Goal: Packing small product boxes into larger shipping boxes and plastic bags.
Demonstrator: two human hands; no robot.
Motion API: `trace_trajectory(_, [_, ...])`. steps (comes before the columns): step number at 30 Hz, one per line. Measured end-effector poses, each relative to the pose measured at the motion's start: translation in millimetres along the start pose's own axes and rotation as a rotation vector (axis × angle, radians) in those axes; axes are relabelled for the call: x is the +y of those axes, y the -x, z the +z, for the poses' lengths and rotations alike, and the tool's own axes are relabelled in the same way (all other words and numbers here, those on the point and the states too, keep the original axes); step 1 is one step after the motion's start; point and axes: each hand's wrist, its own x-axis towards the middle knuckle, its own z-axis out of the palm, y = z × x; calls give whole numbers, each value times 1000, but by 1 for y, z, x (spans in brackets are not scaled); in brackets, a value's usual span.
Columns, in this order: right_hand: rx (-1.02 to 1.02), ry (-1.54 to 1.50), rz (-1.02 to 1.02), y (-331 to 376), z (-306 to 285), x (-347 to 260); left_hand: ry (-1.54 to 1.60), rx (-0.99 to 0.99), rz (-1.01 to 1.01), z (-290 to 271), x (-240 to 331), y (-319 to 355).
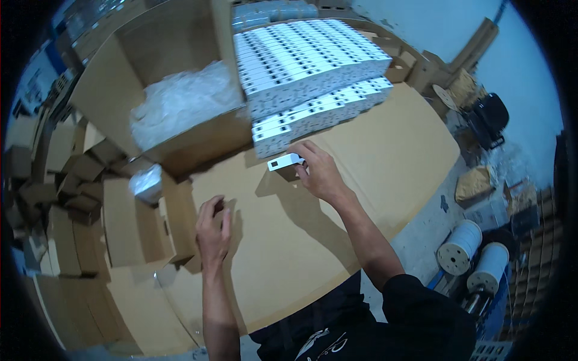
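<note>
My right hand [319,172] pinches a small white box [285,162] with a dark square mark on its top. The box is a little above the cardboard-covered table [289,240], near the front of the stacked boxes. Behind it stand rows of similar white boxes [313,54], piled in tiers, with the lower tier [325,114] jutting out toward me. My left hand [214,231] hovers at the left side of the table, its fingers loosely bent and apart, with nothing in it. An open brown carton [138,222] lies just left of that hand.
A tall open carton [198,135] with crumpled clear plastic [186,99] stands at the back left. The smaller carton contains a plastic-wrapped bundle [146,183]. More cardboard boxes [66,147] crowd the far left. White spools [460,246] and a black chair [486,117] are on the right-hand floor.
</note>
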Motion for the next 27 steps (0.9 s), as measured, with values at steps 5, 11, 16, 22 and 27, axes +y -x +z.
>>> trace_trajectory(5, [-50, -82, -72, -5, 42, -47, 327, -32, -190, 2, -5, -3])
trace_trajectory(11, [-79, -200, -233, -5, 89, -83, 825, 90, -284, -2, -27, -7])
trace_trajectory(16, [-40, -657, 47, 0, 110, -76, 730, 125, -250, 1, -39, -13])
trace_trajectory(22, [-57, -844, 135, -5, 136, -31, 514, 200, -181, 10, -33, -20])
trace_trajectory(27, [-43, -718, 44, -7, 137, -32, 225, 179, -184, 0, -30, -21])
